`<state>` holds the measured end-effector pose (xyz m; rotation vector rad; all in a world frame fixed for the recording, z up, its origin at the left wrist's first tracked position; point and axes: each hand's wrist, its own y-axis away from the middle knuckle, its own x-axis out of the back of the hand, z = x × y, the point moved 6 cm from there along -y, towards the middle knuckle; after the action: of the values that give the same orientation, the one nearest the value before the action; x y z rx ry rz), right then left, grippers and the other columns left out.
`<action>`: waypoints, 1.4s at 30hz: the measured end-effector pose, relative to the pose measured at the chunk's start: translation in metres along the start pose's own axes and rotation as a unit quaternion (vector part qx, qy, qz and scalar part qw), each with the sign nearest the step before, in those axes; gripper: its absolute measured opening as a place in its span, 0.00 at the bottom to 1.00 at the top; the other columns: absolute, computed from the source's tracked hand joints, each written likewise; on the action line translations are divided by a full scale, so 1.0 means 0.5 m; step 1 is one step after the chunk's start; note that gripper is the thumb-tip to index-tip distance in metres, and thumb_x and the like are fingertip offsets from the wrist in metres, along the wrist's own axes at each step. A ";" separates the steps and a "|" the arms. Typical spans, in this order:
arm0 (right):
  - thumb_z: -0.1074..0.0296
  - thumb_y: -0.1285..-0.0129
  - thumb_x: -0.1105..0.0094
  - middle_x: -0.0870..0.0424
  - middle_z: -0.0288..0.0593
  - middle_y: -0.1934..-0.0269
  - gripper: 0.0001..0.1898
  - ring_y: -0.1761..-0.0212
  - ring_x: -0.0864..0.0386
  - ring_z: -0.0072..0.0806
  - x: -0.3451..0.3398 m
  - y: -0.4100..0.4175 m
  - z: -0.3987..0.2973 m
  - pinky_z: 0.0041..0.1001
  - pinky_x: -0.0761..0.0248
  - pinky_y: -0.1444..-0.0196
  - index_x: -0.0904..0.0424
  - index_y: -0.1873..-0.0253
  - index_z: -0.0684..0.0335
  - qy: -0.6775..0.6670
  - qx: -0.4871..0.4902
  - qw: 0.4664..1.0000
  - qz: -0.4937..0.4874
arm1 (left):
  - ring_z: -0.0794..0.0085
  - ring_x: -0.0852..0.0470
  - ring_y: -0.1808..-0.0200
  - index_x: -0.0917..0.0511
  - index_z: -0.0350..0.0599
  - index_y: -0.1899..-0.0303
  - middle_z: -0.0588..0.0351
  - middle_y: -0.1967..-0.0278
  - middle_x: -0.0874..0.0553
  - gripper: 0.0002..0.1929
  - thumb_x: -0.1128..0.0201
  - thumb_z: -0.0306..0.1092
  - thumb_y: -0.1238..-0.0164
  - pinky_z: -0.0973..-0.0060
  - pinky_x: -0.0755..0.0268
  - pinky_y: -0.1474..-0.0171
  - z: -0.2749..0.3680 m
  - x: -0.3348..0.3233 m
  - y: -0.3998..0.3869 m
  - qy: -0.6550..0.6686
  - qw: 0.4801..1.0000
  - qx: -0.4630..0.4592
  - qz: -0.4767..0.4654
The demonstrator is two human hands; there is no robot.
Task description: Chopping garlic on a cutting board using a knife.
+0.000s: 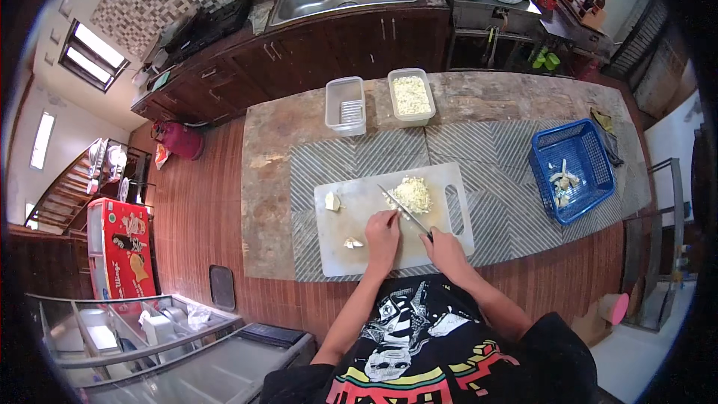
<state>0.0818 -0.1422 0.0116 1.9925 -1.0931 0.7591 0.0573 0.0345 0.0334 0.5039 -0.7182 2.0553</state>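
Observation:
My right hand (447, 252) grips the dark handle of a kitchen knife (408, 210). Its blade slants across the white cutting board (342, 224), against the near side of a heap of finely chopped pale food (413, 195). Close beside the blade, my left hand (383, 235) has its fingers bent and bunched together over the board. Small pale bits show by its fingertips, but whether it pinches a piece is hidden. One pale chunk (332, 201) lies at the board's upper left, and a smaller piece (353, 243) lies to the left of my left hand.
Beyond the board stand a clear plastic container (345, 87) and another container (424, 119) filled with chopped pale food. A blue plastic basket (580, 196) with several pale pieces sits to the right. Patterned sheets (499, 224) cover part of the worn wooden table (269, 179).

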 end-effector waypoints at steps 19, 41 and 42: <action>0.52 0.24 0.43 0.14 0.64 0.68 0.19 0.63 0.15 0.63 -0.002 0.010 -0.008 0.55 0.22 0.60 0.21 0.56 0.67 0.033 -0.001 0.999 -0.016 | 0.50 0.12 0.61 0.11 0.36 0.62 0.42 0.63 0.10 0.05 0.31 0.24 0.37 0.61 0.20 0.54 -0.025 -0.007 0.009 0.026 0.999 0.032 0.003; 0.50 0.26 0.41 0.16 0.66 0.71 0.22 0.66 0.16 0.65 -0.023 -0.001 -0.011 0.56 0.23 0.64 0.21 0.59 0.69 0.009 0.018 1.000 0.022 | 0.51 0.13 0.64 0.13 0.34 0.61 0.42 0.65 0.12 0.05 0.33 0.21 0.37 0.62 0.21 0.57 -0.031 -0.002 0.007 0.018 0.999 0.022 -0.023; 0.50 0.26 0.41 0.16 0.66 0.71 0.22 0.66 0.16 0.65 -0.018 -0.001 -0.014 0.56 0.23 0.63 0.21 0.59 0.68 0.004 0.025 1.000 0.019 | 0.51 0.13 0.64 0.13 0.34 0.61 0.42 0.65 0.12 0.05 0.33 0.21 0.37 0.62 0.21 0.57 -0.029 0.002 0.003 0.019 0.999 0.019 -0.024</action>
<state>0.0769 -0.1324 0.0083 2.0122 -1.1206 0.8216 0.0541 0.0441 0.0225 0.4992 -0.6392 2.0312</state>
